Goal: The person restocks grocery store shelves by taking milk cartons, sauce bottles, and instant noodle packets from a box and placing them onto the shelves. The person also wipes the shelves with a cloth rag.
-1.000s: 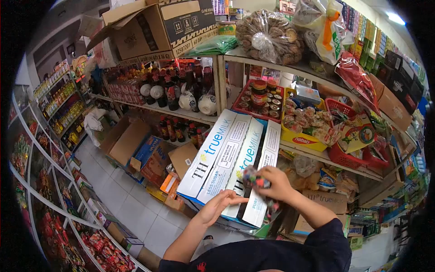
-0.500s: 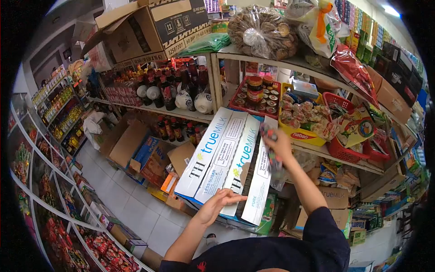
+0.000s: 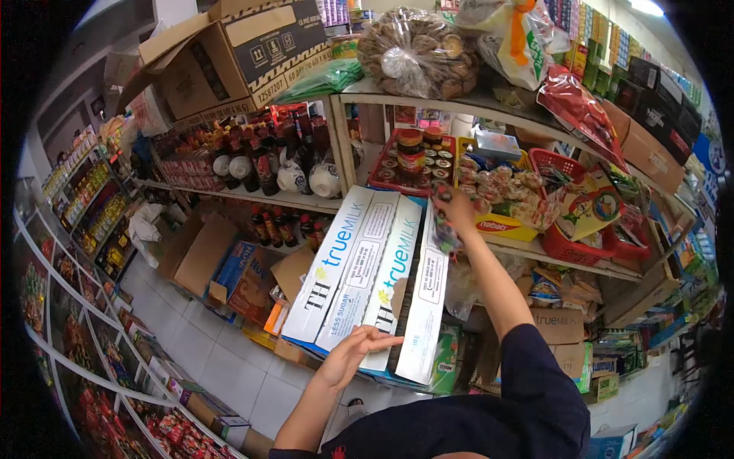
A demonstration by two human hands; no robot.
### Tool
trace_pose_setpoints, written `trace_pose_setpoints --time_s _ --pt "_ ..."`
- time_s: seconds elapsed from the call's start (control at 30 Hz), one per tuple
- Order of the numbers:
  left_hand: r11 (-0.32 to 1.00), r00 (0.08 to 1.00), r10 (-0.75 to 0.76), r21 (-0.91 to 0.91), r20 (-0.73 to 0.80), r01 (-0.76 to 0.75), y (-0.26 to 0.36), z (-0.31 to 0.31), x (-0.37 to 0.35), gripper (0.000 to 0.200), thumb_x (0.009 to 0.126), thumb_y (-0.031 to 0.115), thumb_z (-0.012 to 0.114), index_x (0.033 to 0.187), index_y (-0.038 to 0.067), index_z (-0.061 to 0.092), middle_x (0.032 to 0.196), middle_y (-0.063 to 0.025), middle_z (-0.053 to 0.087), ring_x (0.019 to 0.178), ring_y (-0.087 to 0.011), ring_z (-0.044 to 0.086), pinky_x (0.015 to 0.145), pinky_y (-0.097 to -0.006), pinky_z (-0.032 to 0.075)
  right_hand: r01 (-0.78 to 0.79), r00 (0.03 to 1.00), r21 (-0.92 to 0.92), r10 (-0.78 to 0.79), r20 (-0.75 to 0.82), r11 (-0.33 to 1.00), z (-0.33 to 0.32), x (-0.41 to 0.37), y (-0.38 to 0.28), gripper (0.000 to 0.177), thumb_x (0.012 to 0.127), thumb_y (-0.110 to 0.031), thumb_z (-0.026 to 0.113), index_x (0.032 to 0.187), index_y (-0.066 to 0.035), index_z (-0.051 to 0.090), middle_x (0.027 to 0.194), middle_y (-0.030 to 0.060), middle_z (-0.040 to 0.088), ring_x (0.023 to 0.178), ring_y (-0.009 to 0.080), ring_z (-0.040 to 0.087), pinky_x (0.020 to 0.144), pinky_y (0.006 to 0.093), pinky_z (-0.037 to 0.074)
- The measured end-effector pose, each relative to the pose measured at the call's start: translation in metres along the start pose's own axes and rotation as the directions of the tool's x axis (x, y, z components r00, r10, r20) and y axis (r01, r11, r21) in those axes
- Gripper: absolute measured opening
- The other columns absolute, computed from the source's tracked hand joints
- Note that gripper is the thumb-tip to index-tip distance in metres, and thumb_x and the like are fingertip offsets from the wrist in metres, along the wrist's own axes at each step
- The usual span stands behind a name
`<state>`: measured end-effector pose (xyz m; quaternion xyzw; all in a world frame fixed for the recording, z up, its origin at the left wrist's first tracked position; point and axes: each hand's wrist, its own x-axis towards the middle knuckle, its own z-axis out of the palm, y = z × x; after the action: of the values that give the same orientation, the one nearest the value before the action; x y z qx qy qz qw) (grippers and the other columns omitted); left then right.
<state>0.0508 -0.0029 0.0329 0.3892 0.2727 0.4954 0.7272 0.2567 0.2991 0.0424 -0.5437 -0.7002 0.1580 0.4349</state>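
Observation:
My right hand (image 3: 457, 214) grips a pack of small dark, red and green pieces in clear plastic (image 3: 445, 229); its exact kind is too blurred to tell. The pack hangs over the far right end of the TH true MILK carton (image 3: 348, 264), close to the yellow Nabati box (image 3: 501, 226). My left hand (image 3: 350, 358) rests at the carton's near end. Its index finger is stretched out and touches the loose white flap (image 3: 420, 321) marked PURE. Beside that flap, a dark gap shows in the carton top.
On the shelf behind stand a red tray (image 3: 375, 177) of lidded jars, sauce bottles (image 3: 264, 172) and a red basket (image 3: 569, 249). A large open cardboard box (image 3: 202, 73) and a bag of round brown pieces (image 3: 417, 57) sit above. Glass cases (image 3: 84, 325) line the left.
My right hand has moved with the pack away from me, toward the shelf and the red tray. My left hand stays at the flap. The whole view has shifted slightly.

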Motion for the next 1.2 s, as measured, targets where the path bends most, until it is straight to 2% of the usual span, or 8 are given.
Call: trace_pose_setpoints --time_s 0.07,0.23,0.37,0.43,0.47,0.7,0.9,1.2 --pt "0.999 1.000 -0.002 -0.035 -0.019 0.002 -0.001 0.000 -0.002 0.024 0.092 0.025 0.030 0.091 0.003 0.039 0.112 -0.0206 0.050 0.119 -0.0264 0.037 0.100 -0.0376 0.017 -0.129 0.991 0.069 0.128 0.026 0.989 0.002 -0.009 0.003 0.037 0.067 -0.032 0.064 0.093 -0.006 0.061 0.088 0.0164 0.060 0.084 0.0309 0.057 0.070 0.0402 0.045" --pt "0.999 0.999 0.051 0.014 -0.009 -0.051 -0.004 -0.001 -0.001 0.025 0.090 0.026 0.032 0.092 0.003 0.041 0.106 -0.0165 0.050 0.117 -0.0299 0.040 0.100 -0.0401 0.016 0.262 0.959 -0.097 -0.247 0.140 0.960 -0.012 -0.090 -0.026 0.030 0.065 -0.028 0.062 0.088 -0.009 0.062 0.086 0.0136 0.060 0.079 0.0298 0.057 0.069 0.0387 0.045" --pt "1.000 0.999 -0.009 0.012 -0.052 0.010 0.000 0.001 -0.001 0.026 0.089 0.029 0.031 0.090 0.007 0.044 0.113 -0.0311 0.048 0.118 -0.0280 0.036 0.102 -0.0391 0.013 0.485 0.828 0.047 -0.475 0.298 0.873 -0.041 -0.182 -0.072 0.036 0.056 -0.025 0.070 0.087 -0.010 0.061 0.082 0.0084 0.059 0.077 0.0268 0.058 0.068 0.0350 0.047" --pt "0.999 0.997 -0.031 -0.019 -0.066 0.030 -0.001 0.001 -0.001 0.027 0.089 0.030 0.031 0.090 0.006 0.044 0.112 -0.0324 0.048 0.118 -0.0292 0.036 0.102 -0.0390 0.013 0.486 0.824 0.068 -0.483 0.295 0.871 -0.041 -0.175 -0.071 0.038 0.056 -0.026 0.071 0.088 -0.009 0.062 0.081 0.0094 0.059 0.076 0.0268 0.058 0.066 0.0340 0.047" --pt "0.999 0.999 -0.009 -0.051 -0.032 0.007 -0.003 -0.003 -0.002 0.022 0.089 0.023 0.034 0.093 0.003 0.043 0.106 -0.0173 0.050 0.117 -0.0323 0.040 0.100 -0.0397 0.017 0.464 0.843 0.034 -0.454 0.288 0.885 -0.037 -0.162 -0.065 0.038 0.058 -0.028 0.070 0.089 -0.009 0.062 0.082 0.0101 0.059 0.076 0.0273 0.058 0.066 0.0345 0.047" --pt "0.998 0.999 0.037 -0.059 -0.025 -0.038 -0.003 0.001 -0.001 0.021 0.089 0.022 0.034 0.090 0.004 0.042 0.110 -0.0265 0.051 0.115 -0.0290 0.041 0.101 -0.0389 0.017 0.112 0.994 -0.125 -0.109 0.029 0.986 -0.006 -0.017 0.016 0.035 0.068 -0.032 0.063 0.094 -0.009 0.061 0.087 0.0137 0.057 0.084 0.0322 0.055 0.069 0.0393 0.044" --pt "0.998 0.997 0.062 -0.008 -0.040 -0.062 -0.002 0.002 0.000 0.023 0.090 0.025 0.032 0.089 0.004 0.042 0.111 -0.0272 0.051 0.115 -0.0289 0.041 0.100 -0.0387 0.018 0.274 0.962 -0.128 -0.269 0.055 0.953 -0.017 -0.064 0.013 0.032 0.067 -0.026 0.064 0.091 -0.006 0.059 0.090 0.0129 0.057 0.084 0.0316 0.055 0.071 0.0382 0.044" --pt "0.998 0.999 -0.010 -0.059 -0.036 0.008 -0.004 -0.004 0.000 0.020 0.089 0.027 0.032 0.089 0.009 0.040 0.112 -0.0300 0.049 0.115 -0.0257 0.038 0.101 -0.0371 0.015 0.632 0.596 0.292 -0.691 0.409 0.718 -0.077 -0.216 -0.066 0.035 0.059 -0.018 0.070 0.093 -0.012 0.060 0.092 0.0085 0.059 0.084 0.0241 0.058 0.067 0.0346 0.048"
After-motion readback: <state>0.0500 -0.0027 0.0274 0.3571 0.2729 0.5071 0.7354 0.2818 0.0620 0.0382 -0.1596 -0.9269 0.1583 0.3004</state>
